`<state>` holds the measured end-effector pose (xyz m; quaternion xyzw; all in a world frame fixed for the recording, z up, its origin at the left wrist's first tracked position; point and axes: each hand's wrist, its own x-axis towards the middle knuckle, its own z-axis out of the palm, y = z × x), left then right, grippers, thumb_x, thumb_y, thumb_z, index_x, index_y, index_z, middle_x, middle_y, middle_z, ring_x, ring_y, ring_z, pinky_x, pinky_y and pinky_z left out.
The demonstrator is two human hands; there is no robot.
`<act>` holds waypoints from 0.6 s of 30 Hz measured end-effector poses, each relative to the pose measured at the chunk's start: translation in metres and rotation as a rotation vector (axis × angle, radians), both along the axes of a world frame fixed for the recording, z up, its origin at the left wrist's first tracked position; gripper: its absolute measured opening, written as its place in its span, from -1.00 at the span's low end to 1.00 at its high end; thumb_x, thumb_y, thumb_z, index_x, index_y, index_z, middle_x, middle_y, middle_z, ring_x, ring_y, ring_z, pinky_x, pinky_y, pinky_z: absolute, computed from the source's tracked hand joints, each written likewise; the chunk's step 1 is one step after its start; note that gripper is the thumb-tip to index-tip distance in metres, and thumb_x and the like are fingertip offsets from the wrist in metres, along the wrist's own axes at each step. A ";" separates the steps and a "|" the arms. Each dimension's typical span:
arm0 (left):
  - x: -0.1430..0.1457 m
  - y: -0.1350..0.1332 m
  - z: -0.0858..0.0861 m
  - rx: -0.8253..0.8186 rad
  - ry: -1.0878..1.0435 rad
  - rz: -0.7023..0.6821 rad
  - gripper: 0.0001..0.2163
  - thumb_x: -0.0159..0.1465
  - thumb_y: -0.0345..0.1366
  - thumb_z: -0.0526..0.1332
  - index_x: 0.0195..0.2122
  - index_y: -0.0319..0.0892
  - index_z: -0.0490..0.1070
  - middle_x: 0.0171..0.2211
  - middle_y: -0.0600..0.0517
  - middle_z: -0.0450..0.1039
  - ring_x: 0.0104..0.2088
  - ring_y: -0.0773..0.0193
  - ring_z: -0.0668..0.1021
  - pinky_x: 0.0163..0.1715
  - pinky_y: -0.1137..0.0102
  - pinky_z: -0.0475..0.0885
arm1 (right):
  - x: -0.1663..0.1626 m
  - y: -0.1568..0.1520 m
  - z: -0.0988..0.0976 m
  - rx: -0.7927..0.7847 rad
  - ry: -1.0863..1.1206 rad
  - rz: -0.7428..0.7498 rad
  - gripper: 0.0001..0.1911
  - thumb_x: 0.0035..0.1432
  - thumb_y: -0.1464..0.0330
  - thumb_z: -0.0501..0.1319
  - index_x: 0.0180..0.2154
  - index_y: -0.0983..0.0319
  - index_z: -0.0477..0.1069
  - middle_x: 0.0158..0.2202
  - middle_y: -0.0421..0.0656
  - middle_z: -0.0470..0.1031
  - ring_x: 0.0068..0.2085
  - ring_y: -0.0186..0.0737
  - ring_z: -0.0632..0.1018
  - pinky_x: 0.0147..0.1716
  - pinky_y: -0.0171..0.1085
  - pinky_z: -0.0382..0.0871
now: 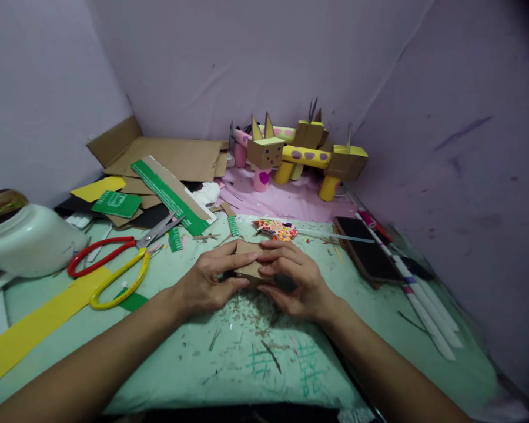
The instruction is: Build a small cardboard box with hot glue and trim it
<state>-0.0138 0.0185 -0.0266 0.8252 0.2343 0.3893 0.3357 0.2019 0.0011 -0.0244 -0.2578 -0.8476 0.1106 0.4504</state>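
A small brown cardboard box (248, 268) is held between both hands near the middle of the table. My left hand (215, 275) grips its left side, with the thumb low and the fingers over the top. On the opposite side, my right hand (293, 276) is closed on it, fingertips on the top face and thumb near the lower edge. Just beyond the hands lies a glue gun (278, 229) with a flowered cover and a clear glue stick (335, 235) out of its back. Scissors (130, 258) with one red and one yellow handle rest left of my left hand.
Cardboard animal figures (300, 153) stand at the back on pink cloth. Flattened cardboard (171, 155), a green strip (167, 194) and a yellow strip (39, 326) lie at left, near a white container (39, 241). A phone (365, 249) and markers (427, 311) are at right.
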 end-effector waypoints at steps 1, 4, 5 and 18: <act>0.000 0.000 0.000 0.000 0.000 -0.004 -0.55 0.18 -0.47 0.24 0.11 -0.03 0.40 -0.10 -0.10 0.48 -0.11 0.14 0.52 -0.14 0.21 0.45 | 0.002 0.000 0.001 -0.019 -0.015 0.020 -0.84 0.03 0.44 0.32 -0.28 0.22 0.43 -0.20 -0.01 0.59 0.03 -0.02 0.51 -0.01 0.04 0.45; -0.001 0.001 -0.001 -0.012 0.002 -0.007 -0.55 0.18 -0.46 0.24 0.11 -0.03 0.40 -0.09 -0.11 0.49 -0.09 0.13 0.52 -0.12 0.19 0.45 | 0.007 0.002 0.003 -0.074 -0.028 0.076 -0.81 0.06 0.41 0.33 -0.23 0.19 0.45 -0.13 -0.04 0.59 0.08 -0.04 0.48 0.01 0.05 0.43; -0.001 0.001 -0.002 -0.018 0.004 -0.005 -0.55 0.18 -0.46 0.24 0.11 -0.02 0.40 -0.08 -0.11 0.49 -0.08 0.12 0.52 -0.10 0.17 0.44 | 0.007 0.002 0.002 -0.086 -0.015 0.083 -0.82 0.07 0.40 0.33 -0.23 0.17 0.46 -0.13 -0.06 0.59 0.09 -0.05 0.48 0.02 0.05 0.43; -0.001 0.003 -0.002 -0.072 -0.016 -0.015 -0.58 0.15 -0.42 0.27 0.06 -0.04 0.45 -0.02 -0.12 0.49 -0.01 0.09 0.50 -0.02 0.10 0.40 | 0.004 0.004 -0.006 -0.080 0.093 0.064 -0.87 0.06 0.34 0.35 -0.29 0.17 0.50 -0.21 -0.06 0.61 0.02 -0.05 0.52 -0.01 0.07 0.42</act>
